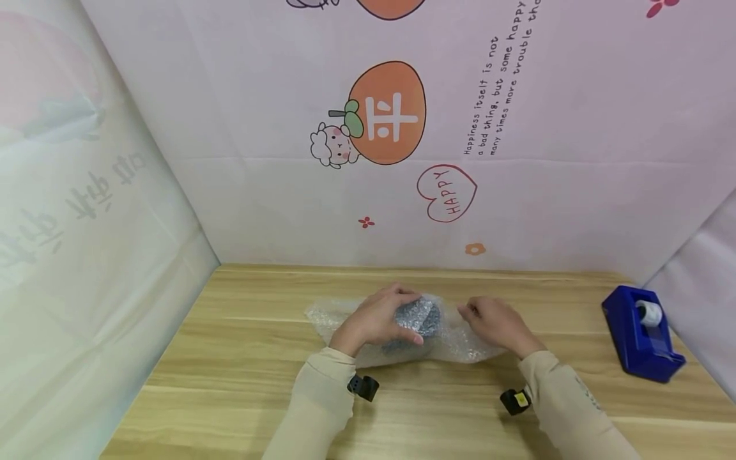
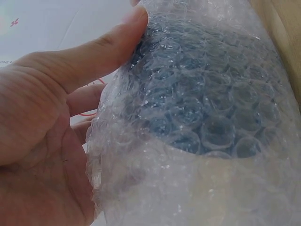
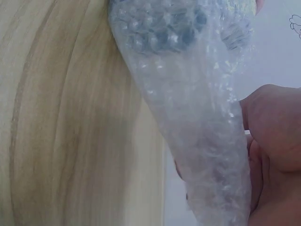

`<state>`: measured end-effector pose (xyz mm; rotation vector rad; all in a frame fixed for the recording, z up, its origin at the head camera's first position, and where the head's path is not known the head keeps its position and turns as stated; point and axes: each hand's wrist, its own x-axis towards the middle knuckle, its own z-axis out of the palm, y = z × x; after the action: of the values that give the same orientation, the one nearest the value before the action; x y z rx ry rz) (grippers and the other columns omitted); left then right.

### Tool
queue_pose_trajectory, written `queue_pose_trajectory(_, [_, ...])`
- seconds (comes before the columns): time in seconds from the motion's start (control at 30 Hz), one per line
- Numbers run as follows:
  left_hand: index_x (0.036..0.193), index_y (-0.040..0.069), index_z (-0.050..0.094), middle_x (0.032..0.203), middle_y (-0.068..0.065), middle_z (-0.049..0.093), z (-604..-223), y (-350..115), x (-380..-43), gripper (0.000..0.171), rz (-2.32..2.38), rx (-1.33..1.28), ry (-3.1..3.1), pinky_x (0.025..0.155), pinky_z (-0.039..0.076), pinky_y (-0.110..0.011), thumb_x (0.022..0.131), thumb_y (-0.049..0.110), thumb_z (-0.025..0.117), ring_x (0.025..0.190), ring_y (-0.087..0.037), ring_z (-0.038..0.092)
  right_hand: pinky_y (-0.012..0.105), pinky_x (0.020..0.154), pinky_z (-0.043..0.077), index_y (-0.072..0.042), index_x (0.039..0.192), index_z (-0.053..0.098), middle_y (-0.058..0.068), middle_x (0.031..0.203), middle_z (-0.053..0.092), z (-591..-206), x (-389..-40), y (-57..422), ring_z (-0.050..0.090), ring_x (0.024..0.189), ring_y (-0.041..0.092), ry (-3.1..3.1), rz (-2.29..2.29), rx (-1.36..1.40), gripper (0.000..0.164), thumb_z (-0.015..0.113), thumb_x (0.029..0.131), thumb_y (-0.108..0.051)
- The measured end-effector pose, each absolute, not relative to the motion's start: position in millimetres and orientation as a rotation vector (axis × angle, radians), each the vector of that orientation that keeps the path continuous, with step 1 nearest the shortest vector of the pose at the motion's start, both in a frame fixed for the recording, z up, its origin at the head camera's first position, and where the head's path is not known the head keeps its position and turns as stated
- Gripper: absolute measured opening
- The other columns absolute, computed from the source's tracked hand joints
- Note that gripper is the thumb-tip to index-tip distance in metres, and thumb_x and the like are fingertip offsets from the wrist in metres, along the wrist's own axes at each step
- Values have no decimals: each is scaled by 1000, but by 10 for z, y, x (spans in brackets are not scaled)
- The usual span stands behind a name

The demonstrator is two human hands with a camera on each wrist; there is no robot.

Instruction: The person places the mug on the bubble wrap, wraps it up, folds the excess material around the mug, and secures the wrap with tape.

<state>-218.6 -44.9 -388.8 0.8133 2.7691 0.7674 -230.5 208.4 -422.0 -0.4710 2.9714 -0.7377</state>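
Note:
A rounded blue-grey object (image 1: 415, 318) lies wrapped in clear bubble wrap (image 1: 460, 345) on the table, and the layers blur what kind of thing it is. My left hand (image 1: 382, 319) grips the bundle from the left, thumb on the near side and fingers on the far side. In the left wrist view the thumb (image 2: 108, 49) presses against the bubbles over the blue part. To the right, my right hand (image 1: 497, 324) has curled fingers and holds the loose end of the wrap. The right wrist view shows that hand (image 3: 277, 136) against the narrowed wrap, its fingers partly hidden.
A blue tape dispenser (image 1: 641, 338) with a roll of tape stands at the right of the wooden table (image 1: 230, 383). Printed white curtains (image 1: 276, 204) rise behind the table and at both sides. Each wrist carries a small black camera.

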Motion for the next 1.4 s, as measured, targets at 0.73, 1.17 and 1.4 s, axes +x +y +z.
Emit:
queue_pose_trajectory(0.73, [140,22,44,141,4,41,-3932,-450,-2196,85,790,796,2776,105,30,-47,67,48,78,128,-21,39,32,65,50,1,109,67,9,97,67,-3965,-2331,2155,59,80,17,2604,-1177,-467,32,63,90,-25])
queue_pose_trajectory(1.17, [142,17,40,145,-2,39,-3976,-497,-2222,94,847,820,2787,108,26,-46,63,52,78,132,-21,35,39,72,55,13,107,57,15,93,64,-3908,-2240,2072,63,80,24,2224,-1697,-260,39,70,83,-15])
queue_pose_trajectory(1.4, [139,18,43,143,0,42,-3998,-498,-2229,92,897,827,2777,107,27,-46,62,50,80,130,-19,39,40,73,55,12,103,58,15,92,64,-3869,-2166,1909,63,79,22,2174,-1854,-187,34,69,84,-14])
